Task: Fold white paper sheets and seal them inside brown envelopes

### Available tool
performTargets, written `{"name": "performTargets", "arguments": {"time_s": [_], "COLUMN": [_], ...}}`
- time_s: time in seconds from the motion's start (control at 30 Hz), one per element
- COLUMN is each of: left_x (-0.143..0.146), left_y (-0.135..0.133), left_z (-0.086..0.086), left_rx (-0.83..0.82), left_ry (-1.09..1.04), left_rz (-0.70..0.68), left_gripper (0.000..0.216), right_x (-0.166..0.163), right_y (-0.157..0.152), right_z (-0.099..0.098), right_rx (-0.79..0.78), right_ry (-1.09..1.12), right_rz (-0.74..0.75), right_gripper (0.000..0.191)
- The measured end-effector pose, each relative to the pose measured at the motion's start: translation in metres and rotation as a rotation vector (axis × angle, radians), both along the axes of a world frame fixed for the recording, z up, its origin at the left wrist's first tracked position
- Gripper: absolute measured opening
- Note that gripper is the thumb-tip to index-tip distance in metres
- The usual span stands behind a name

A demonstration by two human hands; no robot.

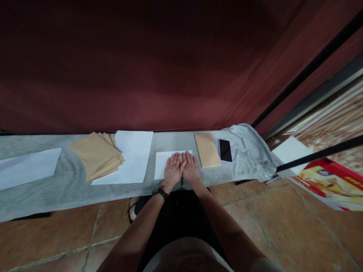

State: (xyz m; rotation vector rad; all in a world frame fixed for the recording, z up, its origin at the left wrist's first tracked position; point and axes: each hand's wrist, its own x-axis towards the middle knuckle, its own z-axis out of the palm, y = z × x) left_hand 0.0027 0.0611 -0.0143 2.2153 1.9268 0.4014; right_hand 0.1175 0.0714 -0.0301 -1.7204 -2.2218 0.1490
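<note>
My left hand (172,169) and my right hand (191,167) lie flat side by side, palms down, fingers stretched out, pressing on a small white sheet of paper (161,162) on the grey cloth-covered bench (68,189). A dark band circles my left wrist. Right of my hands lies a single brown envelope (207,150), and beside it a black phone (225,150).
A stack of brown envelopes (95,155) rests partly on a larger white sheet (134,156) to the left. Another white sheet (27,166) lies at far left. Behind the bench hangs a dark red curtain (141,68). The tiled floor holds a colourful poster (331,183) at right.
</note>
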Motion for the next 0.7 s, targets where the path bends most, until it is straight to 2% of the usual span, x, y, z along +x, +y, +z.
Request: {"name": "performTargets", "arguments": {"time_s": [0.33,0.47,0.7], "left_x": [-0.04,-0.052,-0.062], "left_y": [0.001,-0.005,-0.019], "left_z": [-0.005,-0.007,-0.009], "left_rx": [0.053,0.071,0.079], "left_ry": [0.068,0.084,0.088], "left_rz": [0.144,0.216,0.265], "left_gripper": [0.068,0.066,0.067], "right_x": [-0.003,-0.003,-0.004], "right_y": [-0.001,-0.001,-0.002], "right_z": [0.0,-0.001,-0.004], "right_rx": [0.058,0.066,0.1], "right_ry": [0.0,0.0,0.012], "right_rz": [-0.023,-0.035,-0.038], "right_gripper": [0.056,0.057,0.056]}}
